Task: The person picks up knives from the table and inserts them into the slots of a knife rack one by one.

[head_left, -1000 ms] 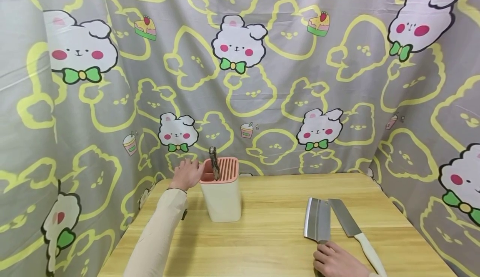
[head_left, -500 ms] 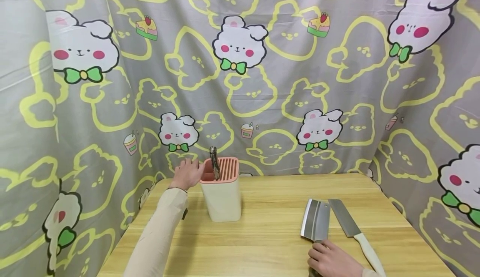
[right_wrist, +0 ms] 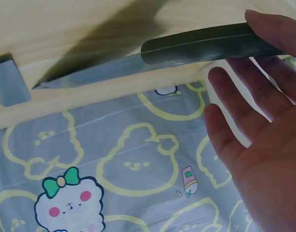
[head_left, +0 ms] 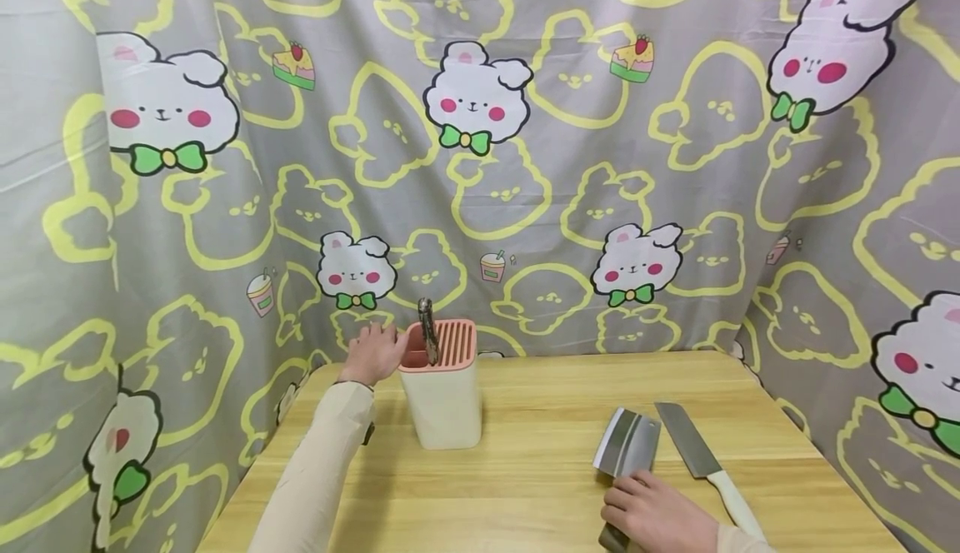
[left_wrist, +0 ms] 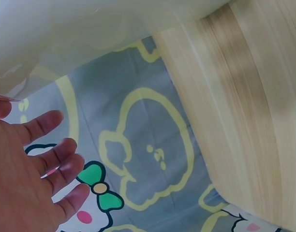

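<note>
With my right fingers (head_left: 621,499) I hold a broad grey steel cleaver (head_left: 630,443) by its dark handle, the blade tilted above the table (head_left: 525,420). The cream box-shaped knife block (head_left: 444,410), with slotted pink top, stands upright, touching my left thumb (head_left: 402,343).

No text seems legible here.

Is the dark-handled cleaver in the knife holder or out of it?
Out. The right hand holds the cleaver by its dark handle, apart from the knife holder and well to its right in the head view.
</note>
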Available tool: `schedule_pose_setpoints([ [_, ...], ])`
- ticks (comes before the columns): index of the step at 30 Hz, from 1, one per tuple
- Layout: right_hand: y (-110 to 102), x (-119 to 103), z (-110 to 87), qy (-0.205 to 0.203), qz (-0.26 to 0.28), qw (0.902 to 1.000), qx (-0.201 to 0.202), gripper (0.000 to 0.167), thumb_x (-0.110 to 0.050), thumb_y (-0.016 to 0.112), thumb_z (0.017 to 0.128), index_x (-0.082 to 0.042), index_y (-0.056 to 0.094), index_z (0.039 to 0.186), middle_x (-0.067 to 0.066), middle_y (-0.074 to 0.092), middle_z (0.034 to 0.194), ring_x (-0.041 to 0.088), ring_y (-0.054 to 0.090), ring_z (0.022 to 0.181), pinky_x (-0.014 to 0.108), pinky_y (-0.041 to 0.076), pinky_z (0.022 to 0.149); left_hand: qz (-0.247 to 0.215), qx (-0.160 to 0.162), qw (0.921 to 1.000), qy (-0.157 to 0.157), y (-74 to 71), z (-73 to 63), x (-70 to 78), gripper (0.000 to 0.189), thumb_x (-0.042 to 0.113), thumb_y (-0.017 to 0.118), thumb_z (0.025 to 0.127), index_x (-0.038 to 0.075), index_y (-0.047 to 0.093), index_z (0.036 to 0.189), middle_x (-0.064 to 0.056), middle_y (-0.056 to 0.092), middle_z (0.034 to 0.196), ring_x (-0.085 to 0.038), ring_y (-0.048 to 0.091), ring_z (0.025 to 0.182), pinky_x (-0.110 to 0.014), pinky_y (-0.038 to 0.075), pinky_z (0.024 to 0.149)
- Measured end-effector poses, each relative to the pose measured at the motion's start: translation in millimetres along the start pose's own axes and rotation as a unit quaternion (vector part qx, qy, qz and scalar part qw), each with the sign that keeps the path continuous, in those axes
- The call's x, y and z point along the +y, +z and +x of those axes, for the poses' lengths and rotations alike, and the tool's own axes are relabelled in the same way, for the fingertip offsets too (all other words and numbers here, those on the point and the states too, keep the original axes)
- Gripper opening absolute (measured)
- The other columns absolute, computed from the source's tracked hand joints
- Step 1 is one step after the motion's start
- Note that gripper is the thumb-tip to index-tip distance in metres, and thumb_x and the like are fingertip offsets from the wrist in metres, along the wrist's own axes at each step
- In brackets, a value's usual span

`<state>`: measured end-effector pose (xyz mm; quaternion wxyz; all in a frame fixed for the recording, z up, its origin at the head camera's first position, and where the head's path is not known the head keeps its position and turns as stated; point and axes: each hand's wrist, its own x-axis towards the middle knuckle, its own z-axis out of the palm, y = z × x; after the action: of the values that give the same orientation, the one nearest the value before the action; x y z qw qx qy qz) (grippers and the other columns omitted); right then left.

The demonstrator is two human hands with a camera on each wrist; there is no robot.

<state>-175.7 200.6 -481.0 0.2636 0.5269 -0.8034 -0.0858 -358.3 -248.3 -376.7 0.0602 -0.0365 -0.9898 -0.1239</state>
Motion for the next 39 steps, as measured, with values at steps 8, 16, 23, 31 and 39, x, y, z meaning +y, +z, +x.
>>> schedule_pose_setpoints([
  [8,-18,6,14.4,0.014,0.061,0.9972,-0.04,0.018,-0.033,0.079,0.088,-0.025,0.072,0.103,-0.013,0.069,0.098,0.005,0.059,0.088,0.025,0.045,0.072,0.001,0.014,0.9999,0.004,-1.3,-1.9,-0.6,0.068,0.05,0.024,0.11,0.0,0.05,0.149,-0.031,0.044,0.154,-0.052,0.041,0.14,-0.071,0.034,0.111],
  [16,-34,11,25.4,0.028,0.075,0.9942,-0.071,0.029,-0.022,0.083,0.083,-0.024,0.072,0.11,-0.01,0.072,0.106,0.009,0.064,0.096,0.031,0.051,0.078,-0.004,0.01,0.9999,0.003,-2.4,-2.9,0.0,0.068,0.047,0.024,0.109,-0.001,0.048,0.15,-0.032,0.042,0.155,-0.052,0.038,0.142,-0.071,0.031,0.113],
  [23,-47,17,34.6,0.043,0.088,0.9931,-0.065,0.034,-0.023,0.089,0.079,-0.025,0.072,0.108,-0.015,0.071,0.104,0.007,0.065,0.097,0.032,0.054,0.081,-0.001,0.009,1.0,0.003,0.0,-1.3,-1.3,0.069,0.048,0.023,0.109,-0.001,0.047,0.15,-0.031,0.042,0.155,-0.051,0.038,0.142,-0.071,0.031,0.113],
  [31,-58,22,43.4,0.059,0.112,0.9888,-0.079,0.033,-0.024,0.089,0.08,-0.027,0.072,0.107,-0.016,0.071,0.104,0.008,0.066,0.099,0.034,0.054,0.082,-0.004,0.012,0.9999,0.002,-0.6,-2.3,-1.3,0.067,0.047,0.025,0.109,-0.001,0.048,0.15,-0.031,0.042,0.157,-0.052,0.039,0.142,-0.071,0.032,0.113],
  [39,-68,28,50.2,0.082,0.136,0.9826,-0.097,0.032,-0.021,0.089,0.08,-0.026,0.072,0.107,-0.017,0.071,0.103,0.009,0.067,0.102,0.038,0.056,0.087,-0.002,0.014,0.9999,0.002,-0.7,-2.3,-0.5,0.067,0.048,0.025,0.11,-0.001,0.05,0.148,-0.031,0.044,0.155,-0.051,0.041,0.141,-0.071,0.033,0.112],
])
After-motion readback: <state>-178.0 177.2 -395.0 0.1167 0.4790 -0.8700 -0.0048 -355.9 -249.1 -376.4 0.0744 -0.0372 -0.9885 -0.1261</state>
